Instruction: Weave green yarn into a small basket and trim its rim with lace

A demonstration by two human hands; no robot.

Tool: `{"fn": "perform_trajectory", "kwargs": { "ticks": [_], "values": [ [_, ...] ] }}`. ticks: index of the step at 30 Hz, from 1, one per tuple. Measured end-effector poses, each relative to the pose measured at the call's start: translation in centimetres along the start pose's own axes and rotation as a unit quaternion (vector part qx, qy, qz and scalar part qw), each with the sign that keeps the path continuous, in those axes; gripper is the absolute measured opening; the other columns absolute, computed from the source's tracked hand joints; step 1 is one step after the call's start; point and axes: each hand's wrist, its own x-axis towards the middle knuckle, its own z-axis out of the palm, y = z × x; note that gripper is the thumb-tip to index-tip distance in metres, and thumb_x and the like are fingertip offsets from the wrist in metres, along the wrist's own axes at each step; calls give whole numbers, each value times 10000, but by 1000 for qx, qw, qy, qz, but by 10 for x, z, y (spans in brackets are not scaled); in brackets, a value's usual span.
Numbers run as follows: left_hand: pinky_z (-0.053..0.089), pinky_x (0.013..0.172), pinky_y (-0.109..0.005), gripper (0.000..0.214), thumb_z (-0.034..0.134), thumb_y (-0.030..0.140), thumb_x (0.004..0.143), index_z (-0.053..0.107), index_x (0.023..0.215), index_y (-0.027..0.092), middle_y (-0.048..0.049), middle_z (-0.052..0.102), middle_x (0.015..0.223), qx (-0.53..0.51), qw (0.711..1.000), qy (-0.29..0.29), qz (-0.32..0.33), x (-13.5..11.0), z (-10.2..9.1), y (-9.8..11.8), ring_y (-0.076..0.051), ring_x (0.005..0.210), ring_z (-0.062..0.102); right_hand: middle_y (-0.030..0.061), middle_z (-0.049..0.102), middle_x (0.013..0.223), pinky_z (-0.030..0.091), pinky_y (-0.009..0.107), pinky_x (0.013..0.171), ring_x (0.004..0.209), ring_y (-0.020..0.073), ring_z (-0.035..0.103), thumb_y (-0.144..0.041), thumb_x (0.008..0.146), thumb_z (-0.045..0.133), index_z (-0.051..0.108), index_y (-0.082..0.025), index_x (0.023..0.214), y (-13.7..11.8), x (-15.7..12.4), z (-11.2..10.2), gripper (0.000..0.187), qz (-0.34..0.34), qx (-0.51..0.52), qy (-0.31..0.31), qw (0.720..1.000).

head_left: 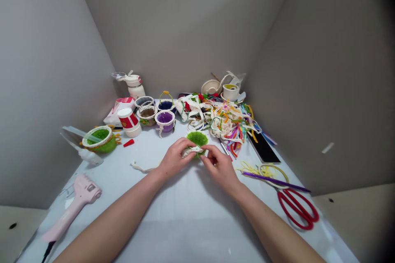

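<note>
A small green basket [197, 138] is at the middle of the table, just beyond my fingertips. Across its near side runs a white lace trim [189, 152]. My left hand [176, 157] is closed, pinching the lace between thumb and fingers at the basket's rim. From the other side, my right hand [219, 167] has its thumb and fingertips closed on the lace's right end; the other fingers are curled. A loose white tail of the trim trails out on the table left of my left wrist. The basket's lower part is mostly hidden by my hands.
A pink glue gun [75, 201] lies at left, near a lace-rimmed green basket [106, 140]. Small pots, including a purple pot [165, 120], stand behind. Tangled trims [224, 121] fill the back right. Red-handled scissors [298, 209] and a black phone [264, 148] lie at right.
</note>
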Motion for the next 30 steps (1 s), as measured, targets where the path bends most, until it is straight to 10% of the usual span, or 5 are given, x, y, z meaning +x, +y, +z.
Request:
{"fn": "perform_trajectory", "kwargs": {
  "ticks": [30],
  "values": [
    [501,723,-262,139,546,195,918,658,996,172,-64,521,1016,127,984,3,127,-3,-8,-15,-114,769,536,47,707,885,473,265,667,704,158,615,-213,922,529,662,-201,953,21,11,0,137,-91,-65,6,994]
  ]
}}
